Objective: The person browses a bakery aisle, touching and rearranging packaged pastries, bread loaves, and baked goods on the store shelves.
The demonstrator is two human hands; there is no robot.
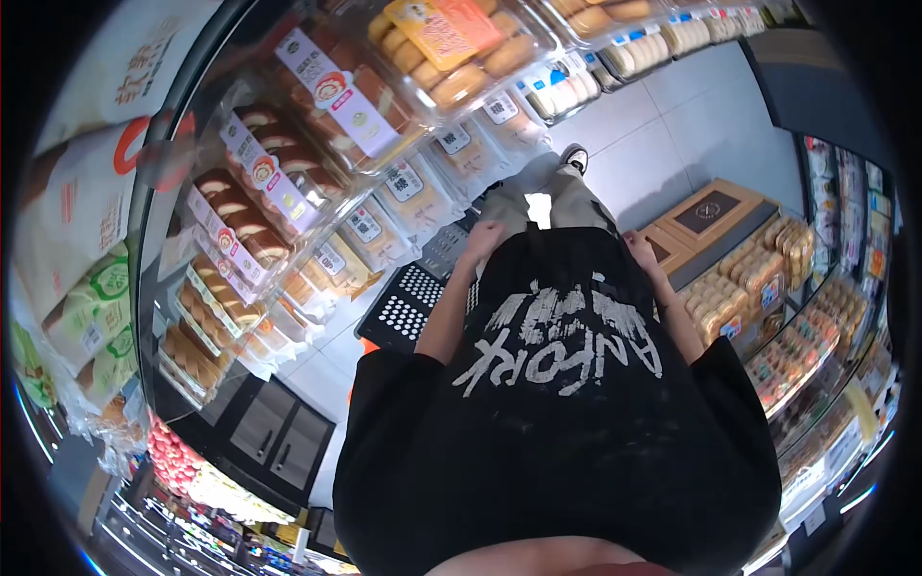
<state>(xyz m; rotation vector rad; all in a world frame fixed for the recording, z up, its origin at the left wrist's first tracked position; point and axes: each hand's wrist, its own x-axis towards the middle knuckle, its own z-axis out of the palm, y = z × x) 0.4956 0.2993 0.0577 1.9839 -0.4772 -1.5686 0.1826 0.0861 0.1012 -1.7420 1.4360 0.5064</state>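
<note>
My left hand (485, 236) hangs beside my left thigh with its fingers curled closed. Nothing shows in it. Black perforated crates (408, 305) stand beyond my left forearm, lower down. My right hand (641, 249) is at my right hip, partly behind the edge of my black T-shirt (567, 451); its visible fingers are curled in, and I see no object there. Nearest to the right hand is a brown cardboard box (706, 216) with a dark label. Clear packs of round pastries (715, 305) lie beside my right forearm.
On my left, a shelf carries chocolate swirl rolls (245, 226), wrapped sliced cakes (408, 187) and a tub of small buns (461, 82). Bagged bread (72, 221) stands at the far left. Grey floor tiles (634, 144) lie ahead, with my shoe (574, 156) on them. Dark cabinets (274, 437) stand lower left.
</note>
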